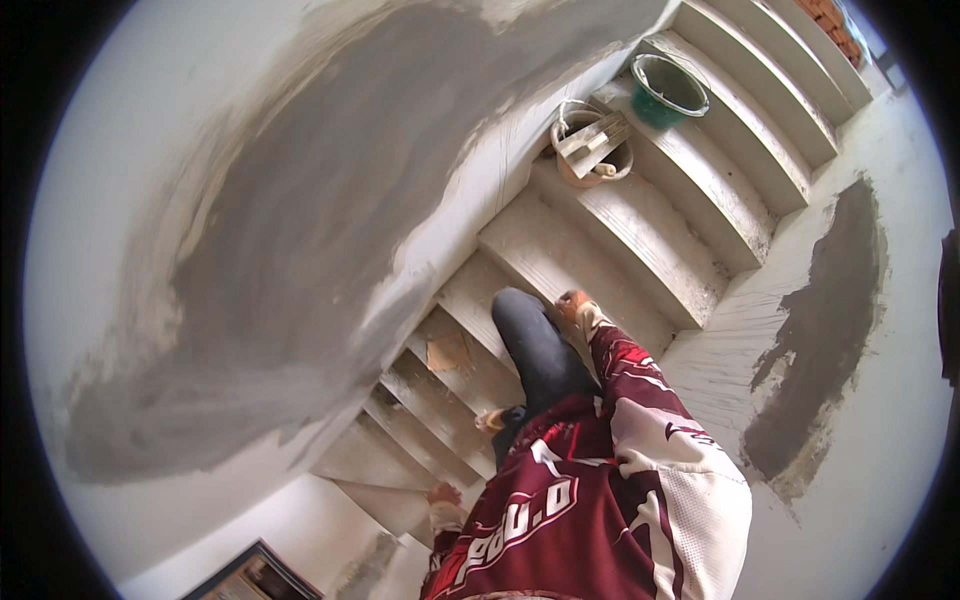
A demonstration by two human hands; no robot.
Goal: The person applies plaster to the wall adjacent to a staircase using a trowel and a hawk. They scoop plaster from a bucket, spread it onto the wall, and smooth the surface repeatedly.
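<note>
My right hand [572,303] is beside my bent knee, above a stair tread. Its fingers are too small and foreshortened to read, and no held thing shows. Low on my left, my left hand [443,493] hangs near the lower steps, its fingers unclear as well. Farther up the stairs, against the left wall, stands a bucket [567,172] with a handle. A flat plastering trowel [594,143] lies across its top, and a pale handle pokes out beside it. One step higher is a green basin [655,108]. Both hands are apart from these containers.
Concrete stairs [640,215] curve up to the right, dusty and stained. Wet-looking grey plaster [300,200] covers much of the left wall; a smaller grey patch [825,330] marks the right wall. A brownish flat piece [448,352] lies on a lower step. Bricks [832,25] are stacked at the top.
</note>
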